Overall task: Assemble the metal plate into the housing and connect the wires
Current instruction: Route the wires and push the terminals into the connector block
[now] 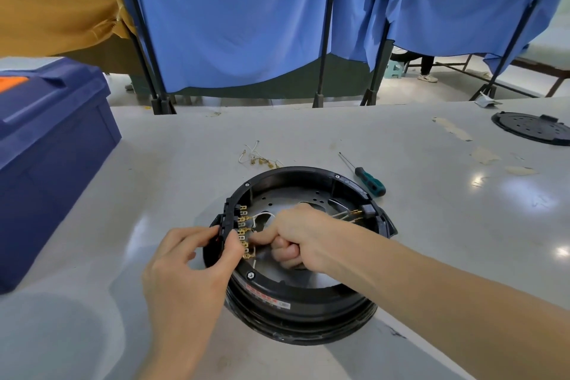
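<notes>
A round black housing (296, 315) stands on the grey table near me. A grey perforated metal plate (277, 203) lies inside it. On the housing's left rim is a black terminal block (230, 216) with a row of brass tabs. My left hand (188, 265) grips that left rim and block. Inside the housing, my right hand (296, 236) is closed, pinching a white wire (260, 216) end against the brass tabs. More wires with brass ends (347, 214) lie at the plate's right side.
A green-handled screwdriver (368, 180) lies just behind the housing to the right. Loose spare wires (259, 157) lie behind it. A blue plastic bin (46, 157) stands at the left. A black round cover (532, 128) sits far right. Blue curtains hang behind the table.
</notes>
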